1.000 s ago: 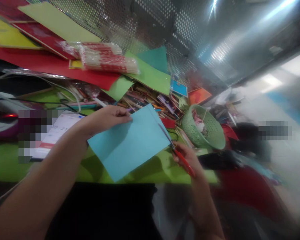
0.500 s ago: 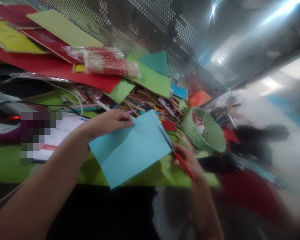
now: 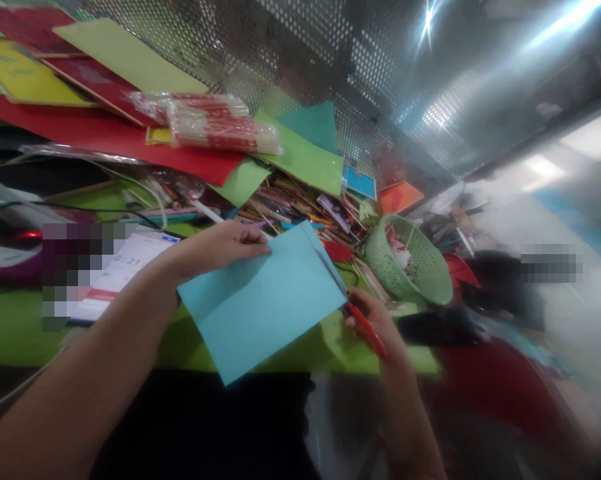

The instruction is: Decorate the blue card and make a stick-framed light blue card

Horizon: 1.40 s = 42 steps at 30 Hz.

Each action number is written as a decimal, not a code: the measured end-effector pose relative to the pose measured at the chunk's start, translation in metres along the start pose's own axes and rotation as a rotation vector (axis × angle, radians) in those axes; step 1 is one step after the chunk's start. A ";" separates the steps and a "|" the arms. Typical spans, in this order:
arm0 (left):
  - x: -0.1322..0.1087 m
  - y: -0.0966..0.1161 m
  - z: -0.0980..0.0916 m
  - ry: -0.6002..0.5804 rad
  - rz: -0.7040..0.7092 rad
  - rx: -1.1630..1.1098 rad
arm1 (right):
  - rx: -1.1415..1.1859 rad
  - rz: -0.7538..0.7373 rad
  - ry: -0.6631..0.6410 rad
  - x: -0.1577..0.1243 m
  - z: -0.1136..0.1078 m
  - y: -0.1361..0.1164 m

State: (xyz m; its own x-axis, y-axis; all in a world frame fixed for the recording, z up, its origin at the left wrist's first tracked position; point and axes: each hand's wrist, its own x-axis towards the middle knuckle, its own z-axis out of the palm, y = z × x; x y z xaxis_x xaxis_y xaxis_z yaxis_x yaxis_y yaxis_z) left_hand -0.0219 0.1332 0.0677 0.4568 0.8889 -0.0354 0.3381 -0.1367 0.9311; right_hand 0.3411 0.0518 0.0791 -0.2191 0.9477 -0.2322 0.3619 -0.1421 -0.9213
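Observation:
A light blue sheet of paper [image 3: 265, 307] is held tilted above the green tabletop [image 3: 195, 347]. My left hand [image 3: 237, 241] pinches its upper edge between thumb and fingers. At the sheet's right side, my right hand [image 3: 373, 313] grips scissors [image 3: 367, 329] with red handles. Their blades lie along the right edge, where a narrow strip of the paper is partly cut from the rest. The blade tips are partly hidden by the paper.
A green perforated basket [image 3: 430, 267] with paper scraps stands to the right. Behind the sheet lie many sticks and pencils [image 3: 280, 200], coloured papers [image 3: 305, 157] and wrapped stick bundles [image 3: 225, 130]. A phone [image 3: 125, 267] showing a timer rests by my left forearm.
The scissors have moved slightly up and further into the paper along its right edge. The sheet has shifted a little, with its lower corner slightly lower. My left hand keeps its hold.

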 end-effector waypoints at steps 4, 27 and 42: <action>0.000 0.000 0.000 -0.008 -0.016 -0.017 | 0.031 0.023 0.010 0.000 -0.001 0.004; 0.003 0.003 0.008 -0.092 0.053 0.010 | -0.024 -0.152 0.000 0.008 0.006 0.003; 0.004 0.001 0.008 -0.117 0.038 0.052 | -0.053 -0.125 -0.027 0.003 0.005 -0.003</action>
State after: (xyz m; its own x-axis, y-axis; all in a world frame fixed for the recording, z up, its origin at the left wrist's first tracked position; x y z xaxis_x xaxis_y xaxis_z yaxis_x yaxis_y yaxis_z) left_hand -0.0128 0.1333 0.0655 0.5621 0.8258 -0.0453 0.3598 -0.1949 0.9124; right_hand 0.3347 0.0532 0.0799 -0.2898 0.9488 -0.1259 0.3775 -0.0076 -0.9260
